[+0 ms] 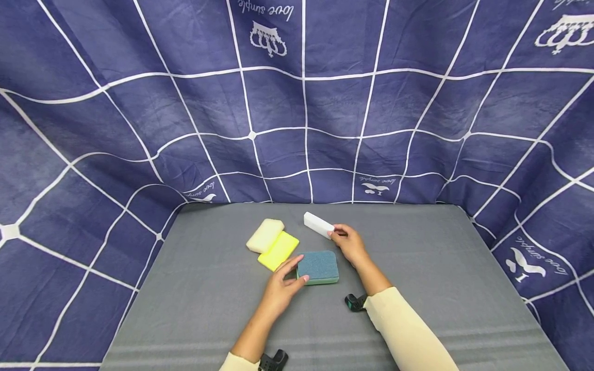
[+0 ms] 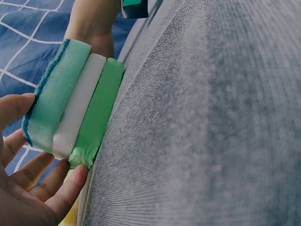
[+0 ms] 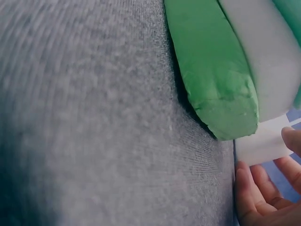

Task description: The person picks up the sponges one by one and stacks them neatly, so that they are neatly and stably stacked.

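A sponge with a dark teal scouring face point(image 1: 317, 265) tops a short stack. Under it in the left wrist view lie a white block point(image 2: 80, 108) and a green wrapped block point(image 2: 101, 108) at table level. My left hand point(image 1: 280, 291) is at the stack's left end, with loosely spread fingertips touching it and the thumb at its front corner. Behind the stack, my right hand point(image 1: 350, 243) pinches the near end of another white block point(image 1: 317, 224) between thumb and fingers. In the right wrist view, the green block partly hides that white block point(image 3: 263, 141).
Left of the stack, a bright yellow sponge point(image 1: 280, 251) lies against a pale cream sponge point(image 1: 265, 235). Grey cloth covers the table point(image 1: 417, 247). A blue curtain point(image 1: 334, 103) with white lines stands along the back and sides.
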Motion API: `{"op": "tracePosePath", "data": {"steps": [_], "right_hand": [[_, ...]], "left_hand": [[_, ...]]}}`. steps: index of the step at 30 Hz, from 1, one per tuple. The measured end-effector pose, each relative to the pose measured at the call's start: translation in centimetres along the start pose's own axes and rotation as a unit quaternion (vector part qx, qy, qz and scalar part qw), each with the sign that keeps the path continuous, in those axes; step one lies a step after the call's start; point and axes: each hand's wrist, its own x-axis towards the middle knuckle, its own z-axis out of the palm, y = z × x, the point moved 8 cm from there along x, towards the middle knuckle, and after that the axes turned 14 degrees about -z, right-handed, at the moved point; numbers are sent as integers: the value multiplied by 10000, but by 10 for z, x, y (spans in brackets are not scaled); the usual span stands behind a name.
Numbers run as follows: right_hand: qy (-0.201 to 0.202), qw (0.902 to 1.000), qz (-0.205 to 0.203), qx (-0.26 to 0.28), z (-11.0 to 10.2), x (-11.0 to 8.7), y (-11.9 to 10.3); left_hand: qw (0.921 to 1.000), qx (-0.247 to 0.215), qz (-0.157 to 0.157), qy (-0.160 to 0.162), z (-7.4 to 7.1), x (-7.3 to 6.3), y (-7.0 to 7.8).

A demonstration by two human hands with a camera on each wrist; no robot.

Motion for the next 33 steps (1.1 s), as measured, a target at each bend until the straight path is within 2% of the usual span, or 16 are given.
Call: {"op": "tracePosePath", "data": {"steps": [9,20,33], "right_hand": [[70,9986,131,501,-5,-4,1],[13,9897,273,1407,-8,-17,-4],[190,9875,-93,1563,-15,-25,-11]], "left_hand": [[9999,-69,-131,-16,-2,-2,2],[10000,-47,-21,19,-2,-2,3],[9999,-154,-78,-4,-2,-3,3]]}}
